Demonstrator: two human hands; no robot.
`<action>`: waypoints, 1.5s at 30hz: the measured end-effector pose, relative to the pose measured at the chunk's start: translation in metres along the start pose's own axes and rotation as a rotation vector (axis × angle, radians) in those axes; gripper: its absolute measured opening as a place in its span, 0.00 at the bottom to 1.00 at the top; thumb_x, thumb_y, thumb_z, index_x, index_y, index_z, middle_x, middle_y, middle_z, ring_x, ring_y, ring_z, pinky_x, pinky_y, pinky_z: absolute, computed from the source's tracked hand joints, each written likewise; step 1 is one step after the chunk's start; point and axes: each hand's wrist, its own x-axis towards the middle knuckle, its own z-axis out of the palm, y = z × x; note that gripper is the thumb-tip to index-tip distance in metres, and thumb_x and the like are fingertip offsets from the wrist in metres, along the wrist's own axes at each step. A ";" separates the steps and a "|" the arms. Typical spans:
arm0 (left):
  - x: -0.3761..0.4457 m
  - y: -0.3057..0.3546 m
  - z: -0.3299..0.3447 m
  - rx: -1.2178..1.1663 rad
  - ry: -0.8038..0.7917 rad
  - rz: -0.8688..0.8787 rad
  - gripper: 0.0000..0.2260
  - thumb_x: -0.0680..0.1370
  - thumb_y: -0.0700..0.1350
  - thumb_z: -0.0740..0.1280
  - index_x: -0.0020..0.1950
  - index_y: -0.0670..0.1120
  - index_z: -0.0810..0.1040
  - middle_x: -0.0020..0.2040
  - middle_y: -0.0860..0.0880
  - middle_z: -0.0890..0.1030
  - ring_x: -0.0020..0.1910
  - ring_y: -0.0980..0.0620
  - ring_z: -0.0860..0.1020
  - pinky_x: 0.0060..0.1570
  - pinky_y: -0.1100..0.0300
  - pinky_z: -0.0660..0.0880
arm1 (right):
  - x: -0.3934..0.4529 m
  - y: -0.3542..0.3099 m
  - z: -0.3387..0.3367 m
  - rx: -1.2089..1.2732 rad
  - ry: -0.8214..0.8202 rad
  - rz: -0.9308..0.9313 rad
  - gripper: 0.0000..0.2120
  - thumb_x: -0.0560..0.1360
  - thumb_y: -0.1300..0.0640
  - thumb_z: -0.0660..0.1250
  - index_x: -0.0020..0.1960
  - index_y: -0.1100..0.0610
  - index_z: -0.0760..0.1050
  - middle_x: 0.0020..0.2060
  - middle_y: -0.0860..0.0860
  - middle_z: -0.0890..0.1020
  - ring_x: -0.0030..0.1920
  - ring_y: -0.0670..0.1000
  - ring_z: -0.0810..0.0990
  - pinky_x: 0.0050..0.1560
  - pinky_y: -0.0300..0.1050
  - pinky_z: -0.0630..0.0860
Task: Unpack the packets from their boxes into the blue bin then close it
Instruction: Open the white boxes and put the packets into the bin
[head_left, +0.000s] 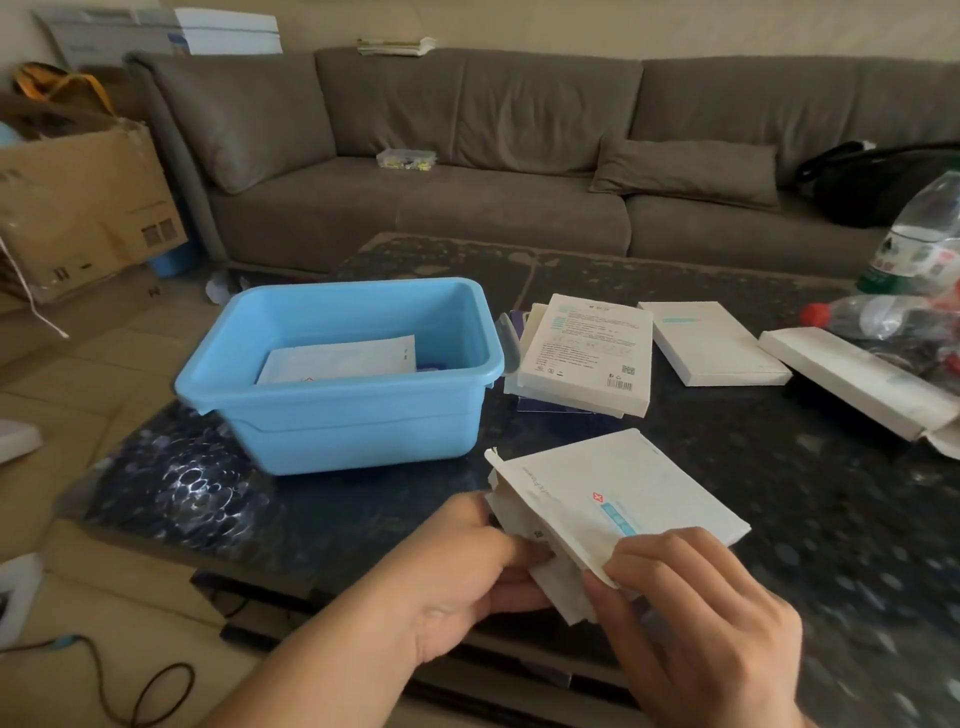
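Pulling packets out of a box at the table's near edge
My right hand (696, 613) grips the white box (618, 493) while my left hand (467, 566) pinches the packets (558, 587) at its open end; the blue bin (337, 410) sits just beyond, lidless, one packet inside

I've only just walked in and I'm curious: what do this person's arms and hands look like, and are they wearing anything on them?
Both are bare. The left hand and the right hand have no gloves, and no rings, watch or bracelet show. The left forearm is uncovered as far as the picture's lower edge, with no sleeve in sight. The right arm is cut off just past the wrist, so whether it has a sleeve cannot be told.
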 end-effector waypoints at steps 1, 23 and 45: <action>-0.001 0.001 -0.004 0.002 0.012 -0.021 0.13 0.78 0.28 0.63 0.57 0.41 0.80 0.50 0.43 0.86 0.48 0.45 0.86 0.45 0.53 0.83 | 0.000 0.000 0.000 -0.002 -0.008 0.005 0.14 0.76 0.50 0.68 0.35 0.56 0.82 0.36 0.47 0.84 0.36 0.51 0.82 0.28 0.40 0.74; -0.091 0.029 -0.122 0.098 -0.087 0.148 0.22 0.62 0.46 0.81 0.54 0.44 0.84 0.56 0.34 0.82 0.49 0.42 0.84 0.37 0.59 0.82 | -0.009 -0.011 -0.006 0.038 -0.355 -0.068 0.20 0.79 0.36 0.56 0.56 0.47 0.77 0.54 0.44 0.82 0.60 0.49 0.77 0.53 0.44 0.76; -0.089 0.064 -0.120 0.204 0.318 0.446 0.11 0.78 0.49 0.66 0.50 0.42 0.84 0.27 0.46 0.70 0.22 0.53 0.66 0.23 0.63 0.64 | 0.117 -0.097 0.038 1.598 -0.610 1.356 0.16 0.72 0.61 0.68 0.59 0.55 0.79 0.50 0.57 0.86 0.43 0.55 0.87 0.23 0.38 0.77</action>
